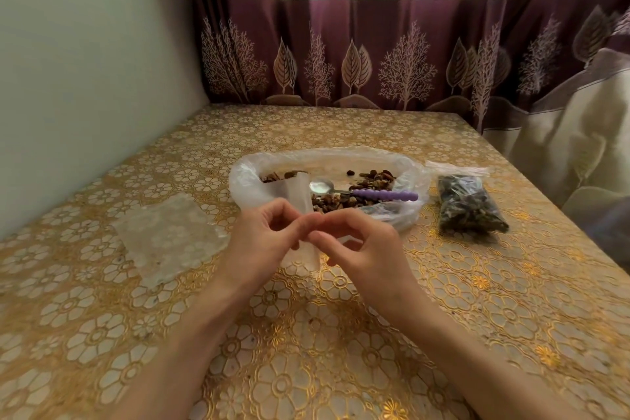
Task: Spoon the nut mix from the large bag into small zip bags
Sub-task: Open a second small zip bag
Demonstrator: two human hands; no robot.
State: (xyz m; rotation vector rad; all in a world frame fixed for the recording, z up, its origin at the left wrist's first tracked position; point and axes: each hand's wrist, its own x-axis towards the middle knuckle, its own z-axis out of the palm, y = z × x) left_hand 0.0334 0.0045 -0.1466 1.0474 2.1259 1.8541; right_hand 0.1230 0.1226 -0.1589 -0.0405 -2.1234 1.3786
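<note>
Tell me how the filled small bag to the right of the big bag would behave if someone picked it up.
The filled zip bag bulges with dark nut mix, so it probably feels dense for its size. Its thin clear film, with a flat strip above the filling, would likely sag around the fingers. Lying flat on the tablecloth, it seems unlikely to roll.

An empty clear small zip bag (300, 194) is held upright over the table's near side. Behind it the large bag (245, 177) is spread open, nut mix (371, 181) inside, a purple-handled spoon (361, 193) laid across. A filled zip bag (470, 203) lies right; spare flat bags (170, 239) lie left.
</note>
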